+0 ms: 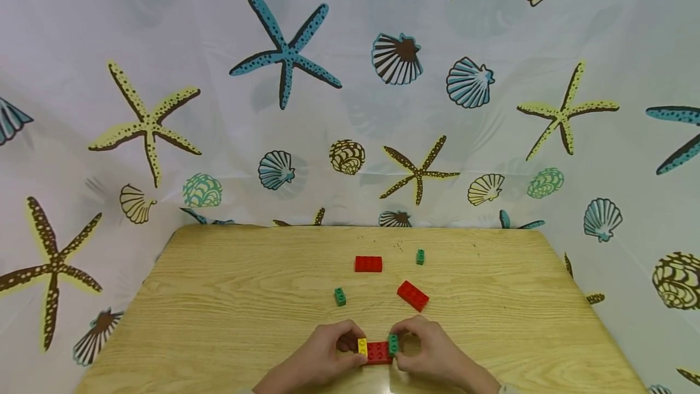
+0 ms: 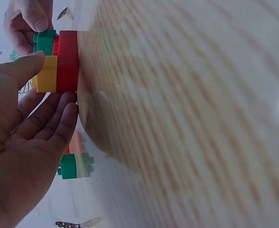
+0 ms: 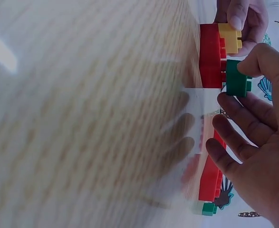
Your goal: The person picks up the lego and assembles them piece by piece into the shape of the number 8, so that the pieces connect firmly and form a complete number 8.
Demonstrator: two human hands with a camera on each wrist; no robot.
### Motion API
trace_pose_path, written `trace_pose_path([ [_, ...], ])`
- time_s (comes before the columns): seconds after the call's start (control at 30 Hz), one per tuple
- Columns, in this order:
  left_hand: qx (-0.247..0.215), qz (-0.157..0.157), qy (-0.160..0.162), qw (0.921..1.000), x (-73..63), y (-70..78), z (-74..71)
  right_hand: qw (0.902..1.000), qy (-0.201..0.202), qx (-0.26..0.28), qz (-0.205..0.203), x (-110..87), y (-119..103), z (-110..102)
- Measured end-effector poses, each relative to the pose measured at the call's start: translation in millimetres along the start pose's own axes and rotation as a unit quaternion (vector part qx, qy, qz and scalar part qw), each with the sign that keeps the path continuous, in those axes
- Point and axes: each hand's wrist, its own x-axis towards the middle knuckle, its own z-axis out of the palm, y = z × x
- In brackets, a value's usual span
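A red building brick (image 1: 378, 353) lies on the table near its front edge, studs up. On its left end sits a yellow brick (image 1: 363, 346), seated flush in the left wrist view, and my left hand (image 1: 327, 350) pinches it between thumb and fingers. My right hand (image 1: 431, 350) pinches a green brick (image 3: 235, 78) over the opposite end of the red one. In the right wrist view a thin strip of red studs shows below this green brick, so its underside is right at the stud tops.
Beyond my hands, a second red brick (image 1: 412, 296) lies slanted and a third red brick (image 1: 369, 264) lies farther back. Two small green bricks stand apart, one (image 1: 340, 297) left of centre, the other (image 1: 420, 256) at the back right. A patterned curtain (image 1: 350, 108) surrounds the wooden table (image 1: 246, 284).
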Motion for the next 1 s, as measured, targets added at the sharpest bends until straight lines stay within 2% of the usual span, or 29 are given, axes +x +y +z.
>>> trace_pose_path([
  [0.4,-0.003,0.001,0.002,1.0000,-0.4,1.2,-0.6,0.9996,-0.007,0.004,-0.028,3.3,-2.4,2.4],
  [1.0,-0.013,-0.008,-0.002,0.9999,0.2,-0.3,0.9,0.9992,-0.006,-0.033,-0.024,6.1,-2.9,4.4],
])
